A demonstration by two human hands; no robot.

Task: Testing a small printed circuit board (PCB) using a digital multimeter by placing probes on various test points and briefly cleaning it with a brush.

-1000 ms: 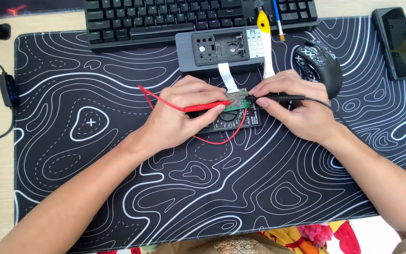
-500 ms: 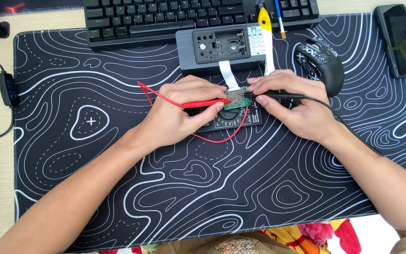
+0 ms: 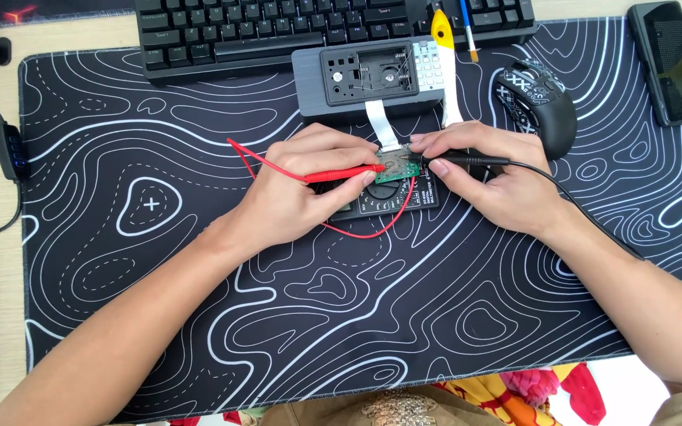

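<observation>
Small green circuit board [image 3: 395,165] sits mid-mat, on top of a black multimeter [image 3: 392,195], tied by a white flat ribbon cable [image 3: 382,122] to the grey opened device case [image 3: 372,77] just above it. My left hand [image 3: 301,193] has its fingers closed around a red test probe [image 3: 345,175], tip touching the board's left edge. My right hand [image 3: 491,177] has its fingers pinched shut on a black test probe [image 3: 467,159], tip at the board's right edge. Both hands crowd the board; barely any gap between them.

Red lead wire [image 3: 369,229] loops below the multimeter and out left past my left hand; black lead wire [image 3: 570,201] runs down-right along my right forearm.

All of this lies on a black desk mat with white contour lines [image 3: 159,260], covering most of the counter [image 3: 1,260]. Wide open mat left of and below the hands, down to its near edge. Above is tight: the case butts against a black keyboard [image 3: 278,31] along the mat's far edge. A yellow-and-white pry tool [image 3: 447,71] lies just right of the case, a small brush [image 3: 467,31] beside it. Black mouse with white pattern [image 3: 537,102] sits right by my right hand. Black phone [image 3: 668,63] at far right corner, well apart. Black cable with inline controller [image 3: 11,150] runs along the mat's left edge.
</observation>
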